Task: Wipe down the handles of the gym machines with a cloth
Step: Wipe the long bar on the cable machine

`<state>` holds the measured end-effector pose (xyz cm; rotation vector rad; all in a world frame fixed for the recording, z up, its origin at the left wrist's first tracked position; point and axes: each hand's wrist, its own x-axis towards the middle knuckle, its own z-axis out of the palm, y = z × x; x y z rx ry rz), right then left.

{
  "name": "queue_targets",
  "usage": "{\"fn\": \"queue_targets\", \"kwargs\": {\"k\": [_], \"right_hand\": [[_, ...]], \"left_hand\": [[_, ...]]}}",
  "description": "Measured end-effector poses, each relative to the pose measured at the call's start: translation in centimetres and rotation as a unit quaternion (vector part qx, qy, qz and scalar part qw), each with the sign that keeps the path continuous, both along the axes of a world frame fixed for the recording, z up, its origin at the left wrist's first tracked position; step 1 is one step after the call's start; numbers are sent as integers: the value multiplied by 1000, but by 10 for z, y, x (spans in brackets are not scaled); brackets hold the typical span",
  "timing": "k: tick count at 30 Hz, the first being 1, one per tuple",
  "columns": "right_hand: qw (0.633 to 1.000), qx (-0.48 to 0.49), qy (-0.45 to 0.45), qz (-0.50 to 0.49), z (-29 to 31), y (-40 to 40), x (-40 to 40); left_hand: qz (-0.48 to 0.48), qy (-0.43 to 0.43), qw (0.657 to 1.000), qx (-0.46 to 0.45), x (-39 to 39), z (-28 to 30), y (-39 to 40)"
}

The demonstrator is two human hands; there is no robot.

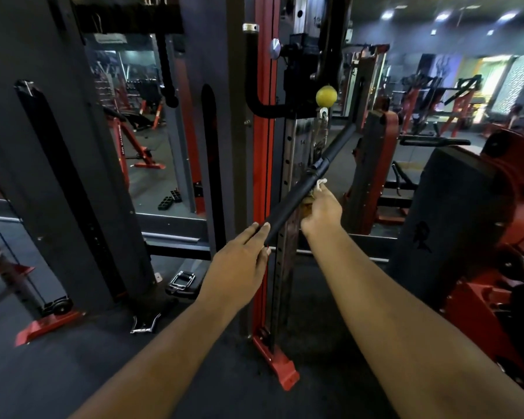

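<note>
A black cable bar handle (297,198) hangs slanted from the red cable column, its low end toward me. My left hand (242,261) holds that low end, thumb and fingertips pinched around the tip. My right hand (322,211) is wrapped around the middle of the bar with a cloth (320,184); only a small pale corner and a brownish fold of the cloth show beside my fingers. The bar's upper bent end (350,130) is bare.
The red upright (262,176) with a perforated steel rail stands right behind the bar. A yellow ball stop (326,96) hangs above. A padded red machine (454,213) crowds the right. Loose metal grips (180,281) lie on the dark floor at left.
</note>
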<state>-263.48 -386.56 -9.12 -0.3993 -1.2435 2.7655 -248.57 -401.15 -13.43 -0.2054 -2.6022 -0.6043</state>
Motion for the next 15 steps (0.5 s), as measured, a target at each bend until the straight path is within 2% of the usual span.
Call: {"fn": "queue_targets", "kwargs": {"k": [5, 7, 11, 13, 15], "right_hand": [[991, 96, 88, 41, -40, -32, 72], [982, 87, 145, 85, -56, -43, 113], [936, 208, 236, 159, -83, -41, 148], [924, 265, 239, 137, -84, -30, 137], [935, 297, 193, 25, -66, -19, 113]], "left_hand": [[3, -12, 1000, -24, -1, -5, -6], [7, -13, 999, -28, -2, -7, -10], [8, -5, 1000, -19, -3, -4, -21], [2, -1, 1000, -14, -2, -3, -26], [0, 5, 1000, -13, -1, -2, -28]]}}
